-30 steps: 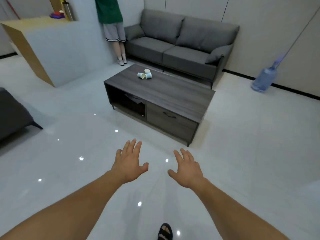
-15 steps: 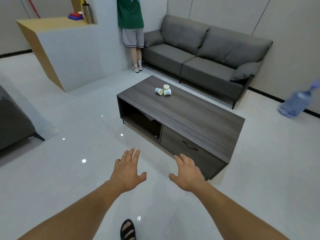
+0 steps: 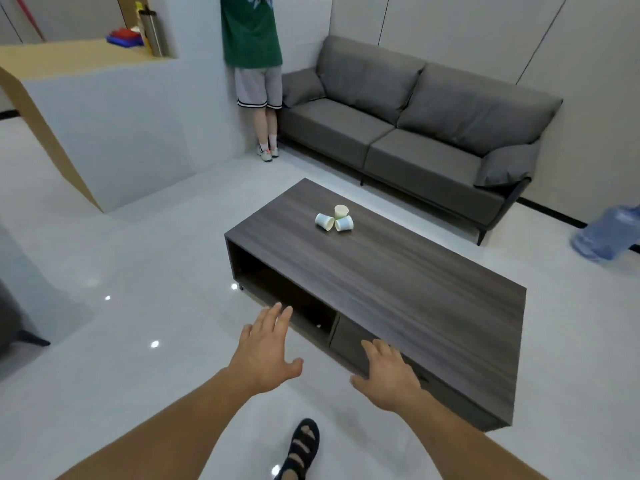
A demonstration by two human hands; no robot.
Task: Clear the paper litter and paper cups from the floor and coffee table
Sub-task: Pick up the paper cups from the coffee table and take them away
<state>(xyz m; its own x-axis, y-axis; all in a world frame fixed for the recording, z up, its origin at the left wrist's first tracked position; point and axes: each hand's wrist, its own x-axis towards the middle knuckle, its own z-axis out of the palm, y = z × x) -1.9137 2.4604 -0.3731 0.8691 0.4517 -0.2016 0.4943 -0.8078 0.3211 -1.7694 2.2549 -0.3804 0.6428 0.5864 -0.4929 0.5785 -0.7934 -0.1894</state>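
Three small paper cups [image 3: 334, 219] lie tipped together on the far part of the dark wood coffee table [image 3: 415, 292]. My left hand [image 3: 268, 348] hovers open over the floor in front of the table's open shelf. My right hand [image 3: 388, 374] is open too, palm down, just before the table's near front edge by the drawer. Both hands hold nothing and are well short of the cups. No paper litter shows on the floor in this view.
A grey sofa [image 3: 415, 126] stands behind the table. A person in a green shirt [image 3: 254, 64] stands by a white counter [image 3: 104, 109] at the back left. A blue water jug [image 3: 606, 233] lies at the right. My sandalled foot [image 3: 301, 448] is below.
I have walked closer to the coffee table; it and the cups now appear larger and nearer. Both hands stay open and now reach the table's front.
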